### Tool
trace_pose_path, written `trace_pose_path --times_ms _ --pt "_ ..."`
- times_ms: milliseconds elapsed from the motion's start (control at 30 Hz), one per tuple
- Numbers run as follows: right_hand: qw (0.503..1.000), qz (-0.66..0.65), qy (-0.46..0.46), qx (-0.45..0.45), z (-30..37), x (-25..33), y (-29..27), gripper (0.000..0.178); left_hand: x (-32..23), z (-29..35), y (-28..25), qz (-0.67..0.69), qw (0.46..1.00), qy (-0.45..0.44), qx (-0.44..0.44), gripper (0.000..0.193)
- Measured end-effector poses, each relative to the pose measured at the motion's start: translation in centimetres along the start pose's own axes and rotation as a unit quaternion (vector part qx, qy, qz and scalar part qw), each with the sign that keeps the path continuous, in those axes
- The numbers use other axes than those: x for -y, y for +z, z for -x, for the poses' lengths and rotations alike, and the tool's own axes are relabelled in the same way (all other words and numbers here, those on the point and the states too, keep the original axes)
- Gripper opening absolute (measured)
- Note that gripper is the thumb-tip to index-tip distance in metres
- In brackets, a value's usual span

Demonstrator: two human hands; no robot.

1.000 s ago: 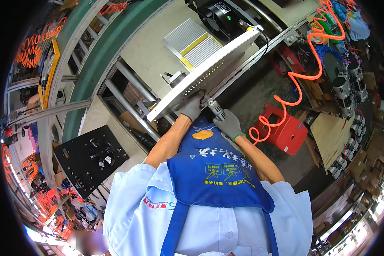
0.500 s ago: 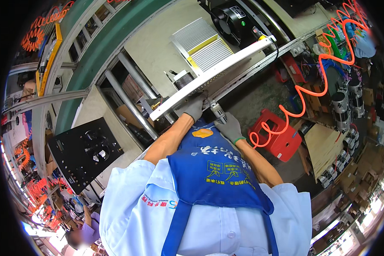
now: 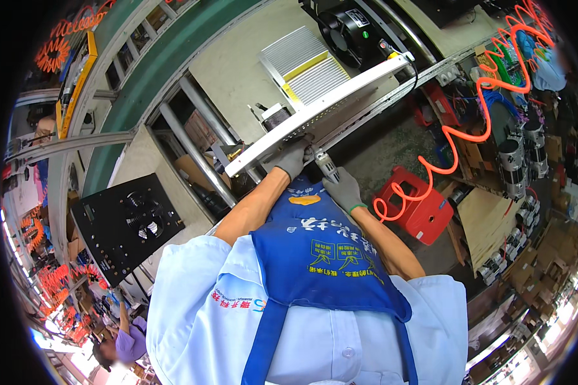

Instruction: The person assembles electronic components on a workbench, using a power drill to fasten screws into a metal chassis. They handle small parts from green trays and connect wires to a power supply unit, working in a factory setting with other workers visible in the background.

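Observation:
A white metal panel (image 3: 340, 102) with rows of small holes stands on edge in front of me. On its far side sits a finned silver heat sink (image 3: 305, 64) with yellow strips, along with a black fan (image 3: 347, 40). My right hand (image 3: 344, 190), in a grey glove, is closed around a silver cylindrical power tool (image 3: 327, 166). The tool's head points at the panel's near face. Beside that head, my grey-gloved left hand (image 3: 293, 159) is up against the panel's lower part. Its fingers look curled, and what they hold is hidden.
A black panel with a fan (image 3: 128, 224) lies at left, near steel rollers (image 3: 199, 157). An orange coiled air hose (image 3: 459, 136) hangs at right above a red plastic stool (image 3: 414, 205). Cartons (image 3: 546, 256) and metal cylinders (image 3: 512, 160) stand beyond. Another person (image 3: 125, 343) is at lower left.
The view has shifted slightly. Both hands and the power tool keep nearly the same place at the panel. The coiled hose has swayed a little.

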State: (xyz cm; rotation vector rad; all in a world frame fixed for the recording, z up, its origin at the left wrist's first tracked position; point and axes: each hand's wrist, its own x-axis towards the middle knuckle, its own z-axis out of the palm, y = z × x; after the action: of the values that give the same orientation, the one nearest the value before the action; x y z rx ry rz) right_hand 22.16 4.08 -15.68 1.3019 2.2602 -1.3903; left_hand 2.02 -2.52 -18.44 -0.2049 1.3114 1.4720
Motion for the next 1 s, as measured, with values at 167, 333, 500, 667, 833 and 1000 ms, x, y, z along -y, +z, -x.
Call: trace_pose_path --times_ms 167,333,500,667,833,1000 --pt "1.000 0.014 0.014 0.007 0.0 0.3 0.2 0.050 0.1 -0.5 0.4 -0.018 0.999 0.011 -0.028 0.013" --pt "1.000 0.011 0.002 -0.009 0.4 0.2 0.5 0.056 0.4 -1.0 0.3 0.005 0.999 0.004 -0.036 0.007" --pt "1.000 0.003 -0.011 0.018 2.0 -1.4 1.1 0.058 1.9 1.7 -0.1 0.014 0.998 0.020 -0.063 0.010" --pt "0.995 0.021 -0.033 0.095 3.0 -0.5 1.7 0.056 4.0 4.6 -3.6 0.098 0.991 0.022 -0.086 0.014" --pt "0.995 0.003 -0.073 0.063 2.5 0.0 3.5 0.050 3.0 5.3 -4.7 0.060 0.990 0.048 -0.115 0.012" --pt "0.994 0.004 -0.046 0.099 2.1 0.9 3.5 0.054 2.3 4.8 -5.5 0.036 0.987 0.066 -0.141 0.009"
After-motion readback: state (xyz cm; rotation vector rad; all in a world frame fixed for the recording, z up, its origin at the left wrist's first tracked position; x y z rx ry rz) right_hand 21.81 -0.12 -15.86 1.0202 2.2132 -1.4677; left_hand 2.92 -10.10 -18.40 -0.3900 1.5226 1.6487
